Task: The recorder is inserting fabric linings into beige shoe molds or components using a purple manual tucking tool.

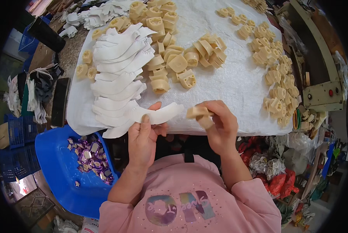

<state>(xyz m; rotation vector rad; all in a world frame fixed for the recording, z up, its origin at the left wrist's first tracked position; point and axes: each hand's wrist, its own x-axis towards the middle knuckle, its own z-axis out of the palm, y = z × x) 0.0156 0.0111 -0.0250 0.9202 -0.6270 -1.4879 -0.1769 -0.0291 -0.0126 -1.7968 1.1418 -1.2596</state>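
My left hand (143, 130) pinches the end of a white curved leather-like strip (164, 114) between thumb and fingers, near the table's front edge. The strip's free end points right, toward the other hand. My right hand (223, 126) grips a beige plastic shoe heel (199, 113), somewhat blurred, a short gap from the strip. Left of them, a long overlapping row of white strips (117, 83) lies on the table. Beyond, a heap of beige heels (178, 62) is piled up, some showing holes in their flat ends.
White woven sheeting covers the table (236, 93). More beige heels (277, 77) line its right side. A blue bin (57, 171) with purple shiny pieces (91, 157) stands at lower left. A dark phone (60, 101) and a black cylinder (45, 34) lie left; a machine frame (321, 93) stands right.
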